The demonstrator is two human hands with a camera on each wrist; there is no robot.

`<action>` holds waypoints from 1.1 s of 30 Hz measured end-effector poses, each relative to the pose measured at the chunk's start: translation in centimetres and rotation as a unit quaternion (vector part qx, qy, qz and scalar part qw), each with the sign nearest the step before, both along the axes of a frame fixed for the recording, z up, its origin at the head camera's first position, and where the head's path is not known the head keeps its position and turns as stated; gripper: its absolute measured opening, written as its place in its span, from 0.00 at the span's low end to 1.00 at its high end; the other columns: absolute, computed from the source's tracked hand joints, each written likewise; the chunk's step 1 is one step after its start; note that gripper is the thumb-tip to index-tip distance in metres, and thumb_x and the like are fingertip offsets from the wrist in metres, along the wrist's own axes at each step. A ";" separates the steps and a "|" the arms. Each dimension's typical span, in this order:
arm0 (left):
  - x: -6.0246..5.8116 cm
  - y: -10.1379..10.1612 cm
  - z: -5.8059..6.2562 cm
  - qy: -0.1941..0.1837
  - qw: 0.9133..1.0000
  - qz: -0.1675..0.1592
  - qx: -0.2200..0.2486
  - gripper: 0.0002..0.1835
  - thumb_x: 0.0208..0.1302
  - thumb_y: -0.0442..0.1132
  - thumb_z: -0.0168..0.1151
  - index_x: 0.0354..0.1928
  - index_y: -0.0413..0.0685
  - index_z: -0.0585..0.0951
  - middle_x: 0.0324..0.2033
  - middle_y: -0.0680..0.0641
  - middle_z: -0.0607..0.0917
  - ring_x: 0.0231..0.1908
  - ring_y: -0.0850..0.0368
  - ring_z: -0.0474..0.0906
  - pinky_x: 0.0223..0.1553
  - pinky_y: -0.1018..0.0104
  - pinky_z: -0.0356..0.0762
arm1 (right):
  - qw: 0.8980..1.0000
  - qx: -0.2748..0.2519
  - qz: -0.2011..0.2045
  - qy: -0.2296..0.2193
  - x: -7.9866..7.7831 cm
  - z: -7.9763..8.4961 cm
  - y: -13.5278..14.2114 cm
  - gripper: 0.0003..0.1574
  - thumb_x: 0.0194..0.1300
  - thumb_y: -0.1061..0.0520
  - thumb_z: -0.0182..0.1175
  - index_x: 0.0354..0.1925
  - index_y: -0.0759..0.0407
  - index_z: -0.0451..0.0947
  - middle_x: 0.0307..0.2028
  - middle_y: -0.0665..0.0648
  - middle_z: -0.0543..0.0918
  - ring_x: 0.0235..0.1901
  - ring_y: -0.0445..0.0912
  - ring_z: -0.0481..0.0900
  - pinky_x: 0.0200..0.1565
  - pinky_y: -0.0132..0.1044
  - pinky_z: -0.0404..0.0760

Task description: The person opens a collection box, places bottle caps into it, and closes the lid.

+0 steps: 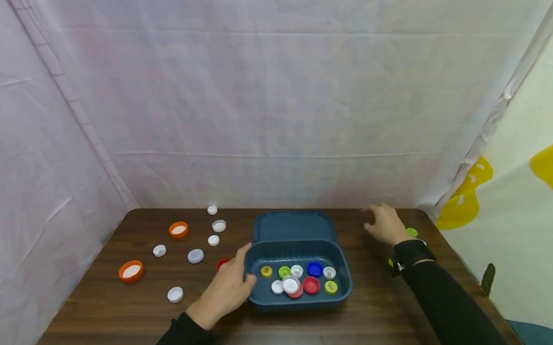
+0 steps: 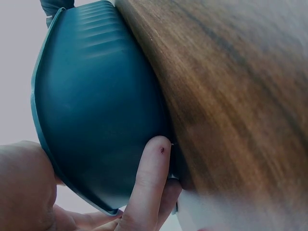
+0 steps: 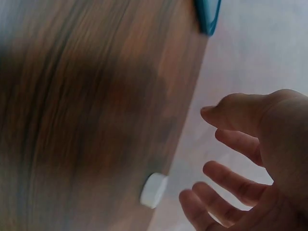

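A dark blue plastic box [image 1: 301, 303] stands on the table, holding several bottle caps in white, red, blue, green and yellow. My left hand [image 1: 227, 285] grips its left end; in the left wrist view the thumb lies at the rim and a fingertip [image 2: 156, 147] touches the outer wall. To the right of the box, my right hand [image 1: 385, 226] hovers over the far part of the table with nothing in it, fingers apart and loosely bent. Closest to it in the right wrist view is a white cap [image 3: 154, 190]. A green cap [image 1: 412, 232] lies beside the right wrist.
Left of the box, several white caps [image 1: 175, 294] and two orange-rimmed caps [image 1: 131, 271] are scattered over the brown table [image 1: 95, 317]. A red cap [image 1: 222, 263] is partly hidden by my left hand. Behind the box lies its lid [image 1: 293, 226], near the white curtain [image 1: 270, 112].
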State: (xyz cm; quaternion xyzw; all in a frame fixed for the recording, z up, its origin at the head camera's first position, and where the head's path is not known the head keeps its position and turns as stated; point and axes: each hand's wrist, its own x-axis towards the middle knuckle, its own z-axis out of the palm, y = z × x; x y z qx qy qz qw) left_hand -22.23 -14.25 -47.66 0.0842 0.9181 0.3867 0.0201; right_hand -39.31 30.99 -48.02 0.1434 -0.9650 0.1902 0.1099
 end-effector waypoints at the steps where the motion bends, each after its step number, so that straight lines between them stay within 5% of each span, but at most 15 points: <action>1: 0.0 0.0 0.0 -0.001 1.000 0.000 0.000 0.42 0.81 0.32 0.65 0.91 0.43 0.61 0.52 0.38 0.86 0.27 0.59 0.84 0.33 0.64 0.85 | 1.000 0.004 -0.005 -0.007 -0.2 -0.2 0.3 0.30 0.75 0.61 0.74 0.71 0.69 0.85 0.68 0.80 0.84 0.71 0.79 0.79 0.73 0.78 0.77; 10: -0.2 -0.1 0.0 0.002 1.000 0.001 -0.006 0.42 0.81 0.33 0.65 0.91 0.43 0.62 0.57 0.36 0.87 0.29 0.59 0.84 0.36 0.63 0.85 | 0.996 0.023 -0.039 -0.081 -0.8 -0.5 1.4 0.39 0.78 0.59 0.70 0.80 0.71 0.76 0.76 0.86 0.76 0.75 0.88 0.71 0.73 0.84 0.75; 24: -0.2 -0.2 0.1 -0.013 1.000 0.002 0.004 0.42 0.82 0.33 0.65 0.92 0.45 0.61 0.54 0.38 0.86 0.27 0.58 0.84 0.31 0.63 0.84 | 0.999 0.026 -0.023 -0.040 -1.2 -1.3 2.2 0.26 0.74 0.65 0.71 0.65 0.76 0.86 0.64 0.81 0.88 0.67 0.81 0.83 0.69 0.75 0.83; 33: 0.0 -0.1 -0.1 0.002 1.000 -0.002 -0.001 0.42 0.81 0.32 0.65 0.91 0.43 0.62 0.51 0.39 0.86 0.26 0.59 0.84 0.33 0.63 0.84 | 0.996 0.043 -0.071 -0.031 -1.1 -1.7 2.7 0.26 0.72 0.60 0.71 0.62 0.76 0.88 0.60 0.80 0.90 0.64 0.81 0.83 0.69 0.77 0.81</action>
